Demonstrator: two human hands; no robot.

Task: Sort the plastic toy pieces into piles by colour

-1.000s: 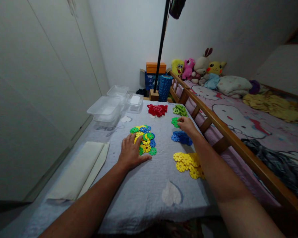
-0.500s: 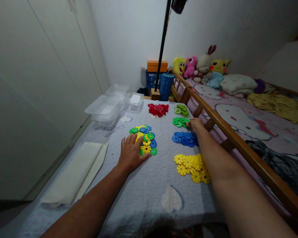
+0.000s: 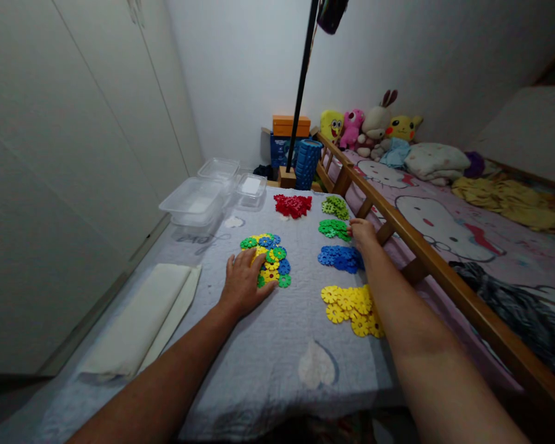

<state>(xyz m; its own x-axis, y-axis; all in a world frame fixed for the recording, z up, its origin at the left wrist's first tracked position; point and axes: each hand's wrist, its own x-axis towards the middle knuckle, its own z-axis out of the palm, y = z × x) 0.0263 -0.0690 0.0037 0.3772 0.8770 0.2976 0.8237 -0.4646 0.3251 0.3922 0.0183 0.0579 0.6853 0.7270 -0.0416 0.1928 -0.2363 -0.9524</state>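
Observation:
My left hand (image 3: 244, 277) lies with its fingers spread over the left side of a mixed pile of yellow, blue and green flower-shaped plastic discs (image 3: 271, 276). At the right edge of a pile of green discs (image 3: 333, 229) is my right hand (image 3: 363, 233), its fingers curled together. Whatever is between those fingertips is too small to make out. Light green discs (image 3: 335, 207) lie just beyond, and blue discs (image 3: 340, 258) are nearer, partly behind my right forearm. Closer still, that forearm also covers part of a pile of yellow discs (image 3: 346, 302).
Red discs (image 3: 293, 206) are heaped at the table's far end. Clear plastic containers (image 3: 192, 198) stand at the back left, with a folded cream cloth (image 3: 139, 317) in front. A wooden bed rail (image 3: 398, 225) runs along the right side, and a black pole (image 3: 300, 92) rises behind the table.
The view has shifted slightly. Both hands stay at the same piles, and the right fingers remain at the edge of the green discs.

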